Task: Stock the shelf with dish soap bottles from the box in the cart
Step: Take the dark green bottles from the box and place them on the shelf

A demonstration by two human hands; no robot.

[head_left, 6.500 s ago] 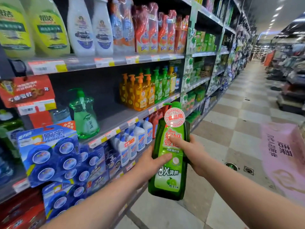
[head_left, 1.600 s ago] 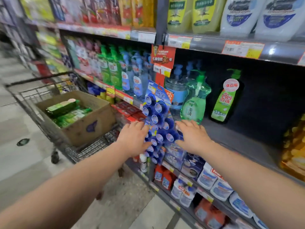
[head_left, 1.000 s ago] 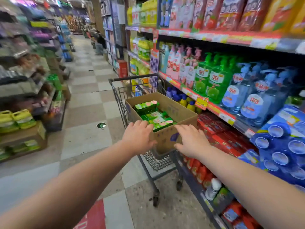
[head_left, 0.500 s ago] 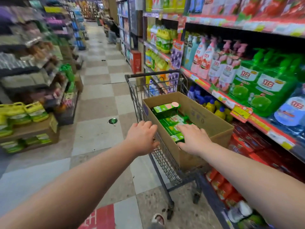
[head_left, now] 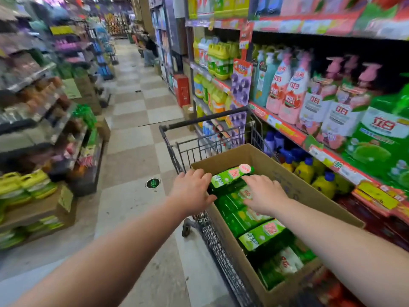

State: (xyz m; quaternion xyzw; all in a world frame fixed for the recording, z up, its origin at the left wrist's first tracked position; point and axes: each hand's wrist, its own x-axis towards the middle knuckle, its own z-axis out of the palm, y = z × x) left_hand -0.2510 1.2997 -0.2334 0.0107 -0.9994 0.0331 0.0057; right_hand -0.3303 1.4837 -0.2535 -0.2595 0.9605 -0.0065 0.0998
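Note:
A brown cardboard box (head_left: 294,189) sits in a wire shopping cart (head_left: 199,138) beside the shelf. Several green dish soap bottles lie flat inside it. The top green bottle (head_left: 228,177) has a pink round sticker near its cap. My left hand (head_left: 192,191) reaches over the box's left edge, fingers spread, touching that bottle's side. My right hand (head_left: 263,193) hovers with spread fingers over the bottles just right of it, fingertips at the top bottle. Neither hand grips anything.
The shelf (head_left: 287,129) on the right holds pink, green and yellow detergent bottles behind price tags. Low displays (head_left: 33,196) with yellow-green jugs line the aisle's left side. A person (head_left: 149,49) stands far down the checkered aisle.
The view has turned from the shelf to the cart. Both hands moved forward into the box, from its near edge to the top green bottle.

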